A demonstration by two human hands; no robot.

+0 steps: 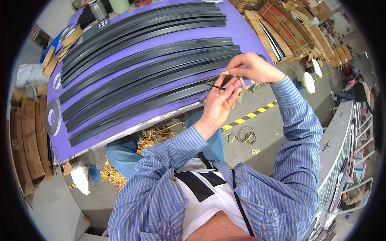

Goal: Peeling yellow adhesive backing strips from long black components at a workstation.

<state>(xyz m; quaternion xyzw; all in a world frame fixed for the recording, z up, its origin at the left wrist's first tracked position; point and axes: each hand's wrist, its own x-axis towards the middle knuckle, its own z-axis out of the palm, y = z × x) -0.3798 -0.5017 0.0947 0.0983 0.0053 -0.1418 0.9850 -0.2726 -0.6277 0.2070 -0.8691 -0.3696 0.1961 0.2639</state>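
A narrow strip (pixel 222 74), pale yellow on some stretches and black on others, loops between my hands above the near right corner of the table. My right hand (pixel 255 68) is closed in a pinch on its yellow part, palm down. Lower and to the left, my left hand (pixel 218 105) is turned palm up, its thumb and fingers around the black part; the exact grip is partly hidden. Just beyond my hands, long dark grey trim pieces (pixel 152 82) lie in rows across the purple table (pixel 161 35). Their right ends are partly covered by my hands.
Tape rolls (pixel 53 116) lie along the table's left edge, with tan rolls (pixel 71 36) farther back. A metal flask (pixel 97 10) stands at the far left. Yellow scraps (pixel 113 170) and a tangled dark strand (pixel 245 135) litter the floor. Cardboard boxes (pixel 287 24) are stacked at the far right.
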